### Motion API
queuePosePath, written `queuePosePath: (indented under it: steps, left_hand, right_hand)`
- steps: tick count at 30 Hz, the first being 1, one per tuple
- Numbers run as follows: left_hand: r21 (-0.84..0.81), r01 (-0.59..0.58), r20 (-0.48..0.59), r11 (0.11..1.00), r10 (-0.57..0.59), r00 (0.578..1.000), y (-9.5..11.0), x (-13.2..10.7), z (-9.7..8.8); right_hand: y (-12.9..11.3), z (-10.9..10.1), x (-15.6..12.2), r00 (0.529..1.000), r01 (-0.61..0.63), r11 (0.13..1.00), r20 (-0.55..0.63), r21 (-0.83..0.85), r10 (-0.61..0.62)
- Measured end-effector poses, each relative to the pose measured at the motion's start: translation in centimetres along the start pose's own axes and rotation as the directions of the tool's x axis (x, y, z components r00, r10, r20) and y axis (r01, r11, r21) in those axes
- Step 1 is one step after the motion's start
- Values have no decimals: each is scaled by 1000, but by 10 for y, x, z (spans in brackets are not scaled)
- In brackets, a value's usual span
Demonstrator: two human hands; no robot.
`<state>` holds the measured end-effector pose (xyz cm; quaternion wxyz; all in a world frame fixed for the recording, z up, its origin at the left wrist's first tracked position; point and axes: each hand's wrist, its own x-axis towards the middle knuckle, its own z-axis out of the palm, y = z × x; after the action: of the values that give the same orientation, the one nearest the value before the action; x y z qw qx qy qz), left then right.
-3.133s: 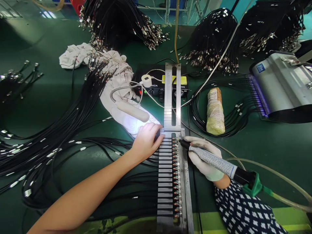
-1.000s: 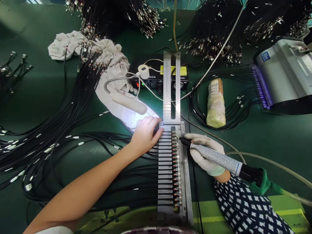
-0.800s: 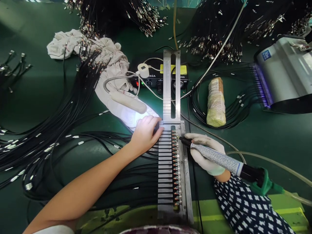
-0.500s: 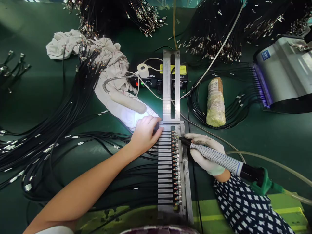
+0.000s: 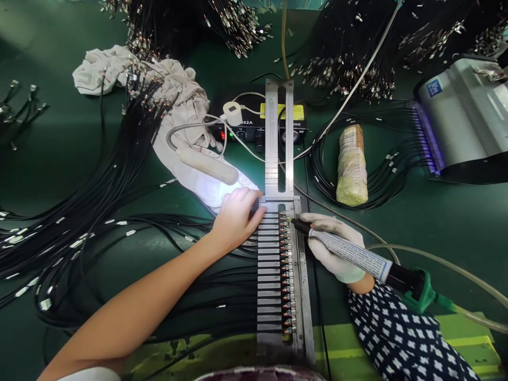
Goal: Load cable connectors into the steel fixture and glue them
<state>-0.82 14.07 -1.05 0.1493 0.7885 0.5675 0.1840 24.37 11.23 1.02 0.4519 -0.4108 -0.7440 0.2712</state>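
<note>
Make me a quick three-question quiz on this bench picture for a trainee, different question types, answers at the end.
1. Multiple choice: what does the gloved right hand hold?
A) a screwdriver
B) a labelled dispenser
C) a paintbrush

2. True or false: the left hand, at the far end of the slotted metal fixture, wears a glove.

3. Fill in the blank: the hose joins the back of the dispenser through a fitting coloured ____.

Key:
1. B
2. False; the left hand is bare.
3. Green
</note>
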Motion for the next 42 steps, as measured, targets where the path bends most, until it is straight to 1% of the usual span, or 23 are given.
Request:
queuePosePath:
  steps: [6, 10, 13, 24, 36, 42]
  left_hand:
    - [10, -8, -10, 1000, 8, 1000, 0, 0, 0]
    - [16, -11, -18, 1000, 11, 1000, -1, 0, 2]
    - [17, -14, -19, 1000, 15, 1000, -1, 0, 1]
    - [15, -19, -21, 1000, 20, 1000, 0, 0, 1]
    - [8, -15, -10, 1000, 15, 1000, 1, 0, -1]
    - [17, -10, -13, 1000, 11, 1000, 2, 1, -1]
  right_hand:
    - [-8, -6, -8, 998, 56, 998, -34, -12, -57]
    - [-13, -6, -11, 999, 36, 998, 12, -42, -36]
    - [-12, -5, -10, 999, 30, 998, 33, -58, -28]
    - [-9, -3, -9, 1000, 17, 999, 20, -39, -16]
    - [-12, -5, -7, 998, 59, 997, 31, -59, -57]
    - [-10, -4, -7, 999, 42, 998, 19, -38, -41]
